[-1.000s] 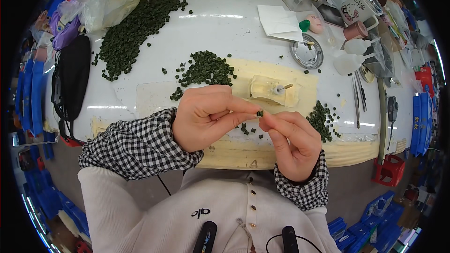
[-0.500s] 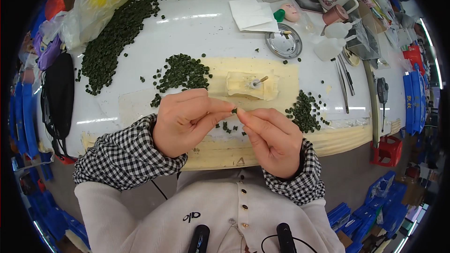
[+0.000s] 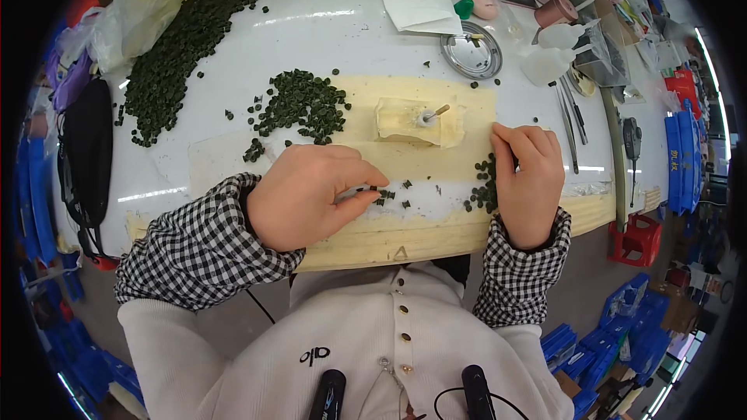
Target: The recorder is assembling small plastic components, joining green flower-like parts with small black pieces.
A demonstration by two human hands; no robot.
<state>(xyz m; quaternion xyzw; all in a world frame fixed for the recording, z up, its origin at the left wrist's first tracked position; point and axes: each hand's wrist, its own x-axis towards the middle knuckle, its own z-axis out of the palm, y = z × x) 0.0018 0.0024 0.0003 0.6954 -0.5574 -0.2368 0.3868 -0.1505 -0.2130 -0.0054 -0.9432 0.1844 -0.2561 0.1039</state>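
I have the left hand (image 3: 307, 196) low over the front of the bench (image 3: 373, 50), thumb and forefinger brought close together; dark green shows at their tips, but I cannot tell whether this grip pinches a piece or one lies behind it. A few loose pieces (image 3: 407, 184) sit just beside those fingertips, to their right. The right hand (image 3: 531, 179) is bent over the right-hand cluster (image 3: 485, 187), hiding part of it; from here I cannot tell whether that grip is pressed together or holds anything. Such tiny parts probably explain why fingertips rather than palms are turned toward them. The middle heap (image 3: 302, 107) lies beyond the left hand, well apart from the right-hand cluster, I judge to keep the batches separate and within reach of each side. Between them a pale block (image 3: 397, 120) rests on a yellow sheet (image 3: 476, 124), likely central so either hand can get to it.
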